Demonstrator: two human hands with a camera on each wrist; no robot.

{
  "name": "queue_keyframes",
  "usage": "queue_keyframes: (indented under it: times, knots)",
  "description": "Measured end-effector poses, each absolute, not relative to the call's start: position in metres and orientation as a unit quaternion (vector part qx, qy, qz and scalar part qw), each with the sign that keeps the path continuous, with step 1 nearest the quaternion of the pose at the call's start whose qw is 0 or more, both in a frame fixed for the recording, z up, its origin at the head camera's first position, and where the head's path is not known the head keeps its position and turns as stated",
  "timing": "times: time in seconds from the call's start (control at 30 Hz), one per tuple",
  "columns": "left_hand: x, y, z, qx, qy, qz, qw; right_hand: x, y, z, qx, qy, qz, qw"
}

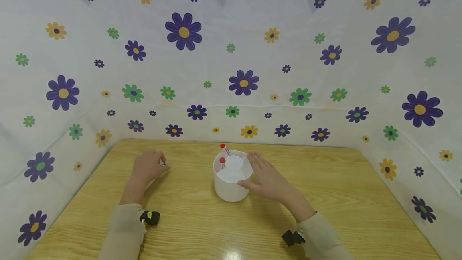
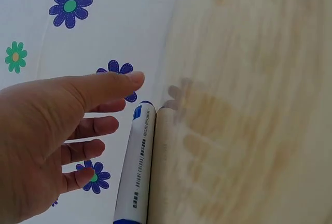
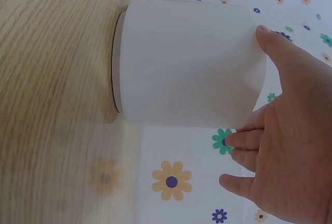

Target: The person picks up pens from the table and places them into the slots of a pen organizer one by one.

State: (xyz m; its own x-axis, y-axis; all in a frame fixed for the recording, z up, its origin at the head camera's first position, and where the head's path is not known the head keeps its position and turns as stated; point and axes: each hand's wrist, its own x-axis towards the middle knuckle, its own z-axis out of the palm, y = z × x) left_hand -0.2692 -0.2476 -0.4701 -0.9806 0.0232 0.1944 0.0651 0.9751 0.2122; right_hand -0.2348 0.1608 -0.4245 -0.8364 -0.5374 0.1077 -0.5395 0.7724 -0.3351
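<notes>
A round white desk organizer (image 1: 231,189) with compartments stands upright in the middle of the table. Two red-capped markers (image 1: 222,160) stand in its left compartments. My right hand (image 1: 267,179) is at its right side, thumb and fingers spread and fairly straight along the rim; the right wrist view shows the thumb (image 3: 280,47) at the rim. On the left, my left hand (image 1: 146,169) hovers over a white marker with blue ends (image 2: 136,167) lying on the table. In the left wrist view its fingers are loosely bent beside the marker, with a gap between.
The wooden table (image 1: 202,228) reaches back to a white cloth (image 1: 213,63) printed with flowers, which also rises on both sides. The table surface reflects the marker and the flowers in the wrist views.
</notes>
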Motion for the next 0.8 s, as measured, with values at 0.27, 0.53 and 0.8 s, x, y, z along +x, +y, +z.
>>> queue_keyframes:
  times: [0.27, 0.53, 0.8]
  knots:
    - [-0.2690, -0.2511, -0.4734, -0.004, -0.993, -0.102, 0.055, -0.2341, 0.1610, -0.4241, 0.289, -0.941, 0.177, 0.006]
    - [-0.2712, -0.2515, -0.4770, -0.006, -0.996, -0.082, 0.038, -0.2340, 0.1614, -0.4245, 0.287, -0.941, 0.180, 0.001]
    - [-0.2697, -0.2449, -0.4697, -0.014, -0.995, -0.088, 0.038, -0.2343, 0.1618, -0.4249, 0.287, -0.941, 0.179, 0.003]
